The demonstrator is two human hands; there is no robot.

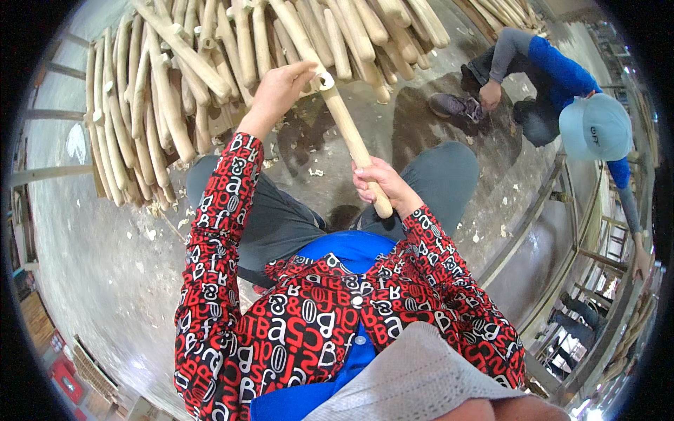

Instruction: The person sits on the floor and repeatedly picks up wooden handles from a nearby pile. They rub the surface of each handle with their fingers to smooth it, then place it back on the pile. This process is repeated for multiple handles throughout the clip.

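A pale wooden pole [344, 121] slants up and away in front of me, its rounded near end between my knees. My right hand [382, 182] is wrapped round the pole close to that end. Farther up, my left hand [282, 88] is beside the pole with its fingers bent together at a white ring-like bit [325, 81] on the wood. Whether those fingers pinch a small thing is too hard to make out. Past the left hand, the pole reaches over a large heap of similar wooden poles [165, 116].
Wood shavings [316, 172] lie scattered on the grey floor [133, 281]. At right, a person in a light blue cap [595, 128] bends down, one hand near a dark shoe [456, 107]. Metal rails [586, 256] run along the right side. More poles [502, 12] lie at the back.
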